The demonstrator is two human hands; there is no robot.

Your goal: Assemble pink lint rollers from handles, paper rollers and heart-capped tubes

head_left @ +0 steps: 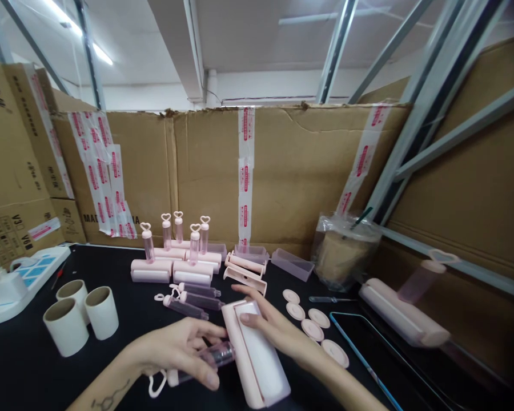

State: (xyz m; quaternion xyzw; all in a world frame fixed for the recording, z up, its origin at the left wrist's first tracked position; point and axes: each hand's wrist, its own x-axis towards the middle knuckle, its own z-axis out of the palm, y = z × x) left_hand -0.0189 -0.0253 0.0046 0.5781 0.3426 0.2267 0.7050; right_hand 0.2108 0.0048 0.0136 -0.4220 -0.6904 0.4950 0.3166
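My left hand (180, 348) is closed around a translucent pink handle (220, 355) with a heart-shaped loop at its near end. The handle's other end meets the side of a pink and white lint roller (261, 359); whether they are locked together I cannot tell. My right hand (269, 322) grips that lint roller, thumb on its white face and fingers behind it. Just beyond my hands lie several loose translucent handles (188, 305). Several round pink end caps (312, 330) lie right of my right forearm.
Several assembled lint rollers (192, 271) stand at the back beside pink cover parts (246, 271) and translucent covers (292, 264). White paper rolls (66, 325) and a power strip (29, 277) are left. A bagged cup (342, 251), screwdriver (332, 299) and blue-edged frame (364, 357) are right.
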